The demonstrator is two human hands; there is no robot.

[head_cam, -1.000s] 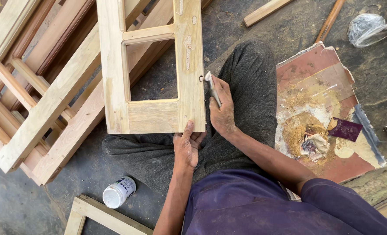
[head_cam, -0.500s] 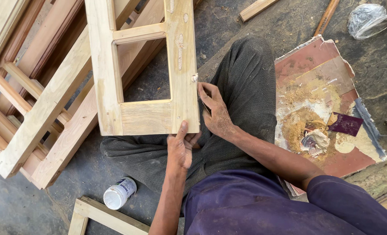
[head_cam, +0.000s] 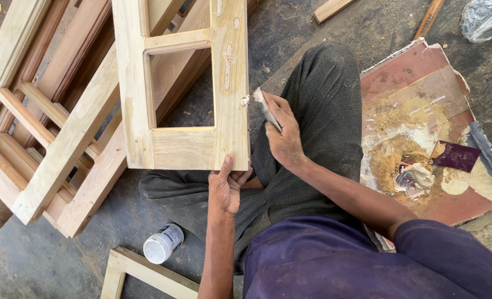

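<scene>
Lifting off the wood, the putty knife (head_cam: pixel 267 109) in the right hand (head_cam: pixel 283 133) now stands with its tip just beside the small hole (head_cam: pixel 245 101) in the side edge of the pale wooden frame (head_cam: pixel 186 83), where half a second ago the tip was pressed right against it. A dab of light filler shows at the hole's mouth, so the pass seems to have packed some in, though whether it sits flush is too small to tell. The right hand is closed around the knife's handle, fingers curled. The left hand (head_cam: pixel 226 185) has kept its place at the frame's lower corner, thumb on the face and fingers tucked under, steadying it over the person's crossed legs. The frame leans on a stack of similar frames (head_cam: pixel 41 138). On the floor a white jar (head_cam: pixel 164 243) lies near the left forearm, and a cardboard sheet (head_cam: pixel 423 77) with sawdust mix (head_cam: pixel 390 160) sits to the right
</scene>
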